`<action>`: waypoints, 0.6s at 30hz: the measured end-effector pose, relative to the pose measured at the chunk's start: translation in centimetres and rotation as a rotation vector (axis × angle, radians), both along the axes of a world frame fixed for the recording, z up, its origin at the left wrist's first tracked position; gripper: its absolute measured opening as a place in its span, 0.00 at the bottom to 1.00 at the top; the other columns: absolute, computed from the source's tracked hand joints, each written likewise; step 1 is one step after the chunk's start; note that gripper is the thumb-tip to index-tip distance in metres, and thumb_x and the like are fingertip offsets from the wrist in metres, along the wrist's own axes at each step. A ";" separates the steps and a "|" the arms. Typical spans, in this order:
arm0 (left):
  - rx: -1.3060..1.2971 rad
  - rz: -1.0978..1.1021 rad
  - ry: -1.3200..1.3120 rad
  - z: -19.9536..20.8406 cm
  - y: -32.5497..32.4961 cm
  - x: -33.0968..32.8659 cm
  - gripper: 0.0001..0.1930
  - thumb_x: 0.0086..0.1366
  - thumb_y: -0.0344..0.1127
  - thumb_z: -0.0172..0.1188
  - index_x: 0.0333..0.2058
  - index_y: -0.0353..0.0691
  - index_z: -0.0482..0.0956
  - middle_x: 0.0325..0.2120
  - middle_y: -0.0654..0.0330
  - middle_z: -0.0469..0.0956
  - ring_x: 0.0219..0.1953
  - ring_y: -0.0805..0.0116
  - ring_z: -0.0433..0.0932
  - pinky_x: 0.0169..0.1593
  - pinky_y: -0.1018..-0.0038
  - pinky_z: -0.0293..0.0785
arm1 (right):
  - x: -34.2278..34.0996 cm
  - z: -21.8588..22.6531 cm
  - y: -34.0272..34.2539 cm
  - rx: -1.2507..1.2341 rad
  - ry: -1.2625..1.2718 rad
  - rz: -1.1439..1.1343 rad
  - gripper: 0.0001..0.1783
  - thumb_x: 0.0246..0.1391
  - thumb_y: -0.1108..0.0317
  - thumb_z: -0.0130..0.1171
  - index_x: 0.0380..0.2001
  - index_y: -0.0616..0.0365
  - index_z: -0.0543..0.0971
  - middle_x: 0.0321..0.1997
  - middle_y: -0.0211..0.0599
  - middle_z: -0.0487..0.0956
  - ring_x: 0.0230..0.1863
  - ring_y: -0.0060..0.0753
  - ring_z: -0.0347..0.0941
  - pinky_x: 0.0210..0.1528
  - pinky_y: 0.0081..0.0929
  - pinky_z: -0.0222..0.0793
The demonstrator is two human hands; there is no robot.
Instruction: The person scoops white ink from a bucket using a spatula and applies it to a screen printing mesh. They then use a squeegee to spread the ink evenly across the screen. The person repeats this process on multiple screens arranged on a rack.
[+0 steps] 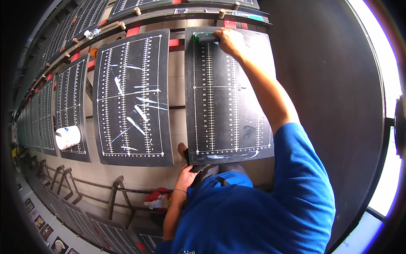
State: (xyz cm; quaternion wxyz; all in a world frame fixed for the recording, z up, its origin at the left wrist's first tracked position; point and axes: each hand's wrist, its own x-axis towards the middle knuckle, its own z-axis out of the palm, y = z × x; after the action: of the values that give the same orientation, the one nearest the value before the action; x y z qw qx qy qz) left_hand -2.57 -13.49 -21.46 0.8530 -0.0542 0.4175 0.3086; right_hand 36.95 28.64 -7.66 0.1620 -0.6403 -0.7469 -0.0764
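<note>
My right hand (230, 41) reaches to the far end of a dark printed panel (220, 114) with white ruled scales. Its fingers are closed round a dark bar-shaped tool with a green end (207, 38), which lies against the panel near its far left corner. The tool's exact kind cannot be made out. My left hand (185, 178) is low, beside my body and close to the panel's near left corner. Its fingers are bent around or against something black (195, 168), partly hidden there. Bright glare covers the panel's right side, and a pale smear runs along its near edge.
Left of it lies a similar panel (131, 110) with white streaks. Another panel (72, 106) bears a white roll-like container (67, 137). Behind runs a dark rail (169, 18) with small pegs. A large dark surface (325, 106) is at right. Black metal frames (114, 197) stand lower left.
</note>
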 end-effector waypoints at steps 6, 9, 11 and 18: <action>0.115 -0.209 -0.073 0.2 2.1 2.7 0.22 0.75 0.40 0.48 0.62 0.36 0.68 0.59 0.52 0.73 0.60 0.56 0.74 0.65 0.54 0.71 | -2.2 -0.7 -14.0 -0.031 0.155 0.101 0.20 0.49 0.78 0.52 0.45 0.52 0.82 0.45 0.41 0.81 0.48 0.44 0.77 0.52 0.40 0.73; 0.159 -0.265 -0.176 -0.9 2.6 3.2 0.25 0.75 0.46 0.49 0.64 0.39 0.66 0.61 0.55 0.72 0.62 0.58 0.72 0.65 0.55 0.71 | -5.2 2.6 -21.3 -0.258 0.185 0.027 0.23 0.48 0.80 0.52 0.48 0.55 0.80 0.50 0.41 0.80 0.53 0.43 0.76 0.57 0.38 0.71; 0.158 -0.286 -0.221 -1.0 3.5 3.3 0.25 0.75 0.45 0.49 0.63 0.37 0.66 0.61 0.55 0.72 0.61 0.58 0.73 0.65 0.54 0.71 | -5.7 3.1 -24.0 -0.270 0.170 0.044 0.21 0.47 0.79 0.54 0.46 0.56 0.81 0.47 0.42 0.82 0.50 0.44 0.78 0.51 0.38 0.74; 0.200 -0.278 -0.025 -2.8 4.4 -2.2 0.21 0.73 0.28 0.48 0.63 0.35 0.65 0.56 0.51 0.75 0.56 0.57 0.77 0.59 0.58 0.75 | -2.0 5.8 -19.7 -1.050 0.390 -0.247 0.21 0.32 0.64 0.66 0.35 0.61 0.83 0.31 0.45 0.83 0.32 0.37 0.82 0.36 0.37 0.77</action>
State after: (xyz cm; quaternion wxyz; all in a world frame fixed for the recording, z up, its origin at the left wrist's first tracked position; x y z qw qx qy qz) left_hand -4.75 -9.05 -24.28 0.8937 0.0854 0.3776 0.2269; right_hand 34.98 8.96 -1.84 -0.0531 -0.7199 -0.5605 0.4059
